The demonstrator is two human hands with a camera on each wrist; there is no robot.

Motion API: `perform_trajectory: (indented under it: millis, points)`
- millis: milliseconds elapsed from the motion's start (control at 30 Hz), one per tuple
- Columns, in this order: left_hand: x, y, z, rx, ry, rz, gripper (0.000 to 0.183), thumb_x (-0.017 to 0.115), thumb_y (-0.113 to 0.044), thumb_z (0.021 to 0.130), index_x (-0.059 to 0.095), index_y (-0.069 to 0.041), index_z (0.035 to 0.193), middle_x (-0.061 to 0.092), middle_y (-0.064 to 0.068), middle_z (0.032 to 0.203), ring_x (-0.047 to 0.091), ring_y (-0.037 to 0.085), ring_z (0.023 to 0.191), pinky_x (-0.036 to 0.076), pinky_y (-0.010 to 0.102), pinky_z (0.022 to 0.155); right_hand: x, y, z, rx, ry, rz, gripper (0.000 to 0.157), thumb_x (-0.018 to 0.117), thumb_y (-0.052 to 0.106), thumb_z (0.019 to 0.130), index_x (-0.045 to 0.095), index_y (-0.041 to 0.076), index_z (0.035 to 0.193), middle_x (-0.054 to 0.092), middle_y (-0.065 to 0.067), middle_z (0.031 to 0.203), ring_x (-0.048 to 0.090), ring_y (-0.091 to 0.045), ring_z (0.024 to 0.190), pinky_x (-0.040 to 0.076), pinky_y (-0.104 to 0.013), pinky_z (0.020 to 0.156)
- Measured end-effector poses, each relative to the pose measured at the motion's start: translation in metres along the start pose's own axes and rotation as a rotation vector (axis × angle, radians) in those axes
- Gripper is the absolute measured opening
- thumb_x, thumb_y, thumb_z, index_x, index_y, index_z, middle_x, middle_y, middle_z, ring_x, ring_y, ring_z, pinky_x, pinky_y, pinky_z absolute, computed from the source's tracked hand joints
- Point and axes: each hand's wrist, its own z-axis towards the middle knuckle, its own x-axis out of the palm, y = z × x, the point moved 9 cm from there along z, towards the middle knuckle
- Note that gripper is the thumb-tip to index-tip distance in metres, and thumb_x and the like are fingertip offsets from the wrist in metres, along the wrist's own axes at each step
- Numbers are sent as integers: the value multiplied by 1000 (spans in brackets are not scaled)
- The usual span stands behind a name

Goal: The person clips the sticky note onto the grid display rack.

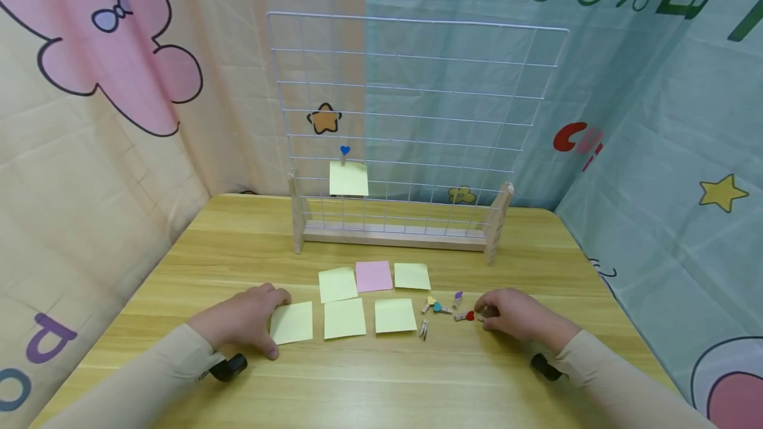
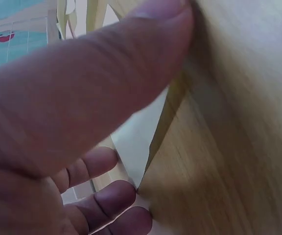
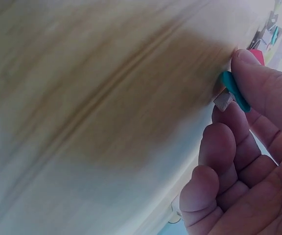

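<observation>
My left hand (image 1: 250, 316) lies at the left edge of a pale yellow sticky note (image 1: 293, 323), thumb and fingers spread apart at its near and far corners. In the left wrist view fingertips touch the edge of the note (image 2: 138, 139), which stands slightly off the table. My right hand (image 1: 521, 315) pinches a small wooden clothespin (image 3: 223, 100) with a teal decoration between thumb and index finger, low over the table. Beside it lie a clothespin with a red heart (image 1: 469, 316), a purple one (image 1: 457, 297), a teal one (image 1: 438, 308) and others.
A white wire grid (image 1: 417, 90) on a wooden stand (image 1: 393, 239) rises at the back. One yellow note (image 1: 348, 179) hangs there from a blue-heart clothespin (image 1: 344, 152). Several yellow notes (image 1: 344, 318) and a pink note (image 1: 374, 277) lie mid-table. Printed curtains surround the table.
</observation>
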Motion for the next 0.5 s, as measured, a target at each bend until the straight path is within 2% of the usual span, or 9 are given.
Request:
perform_trajectory:
  millis: [100,300,500]
  points:
    - [1,-2,0,14,3,-2,91,104,-35,59,60,-7,133,60,5,111,53,21,90,52,41,77,0,0,0,-11,-3,3,23,83,13,91,77,13,113,65,8,88,54,-12,78,48,-29,70]
    - [3,0,3,-9,10,5,83,102,-33,64,61,-9,132,60,3,112,55,20,92,53,44,84,-1,1,0,-12,-8,23,23,83,14,90,77,14,113,64,7,89,54,-12,79,48,-29,70]
    - [1,0,4,-13,14,5,73,100,-33,68,62,-10,126,60,1,109,54,18,89,53,41,83,-4,1,-1,-16,-19,32,22,82,16,92,77,13,114,64,6,91,54,-13,80,47,-29,71]
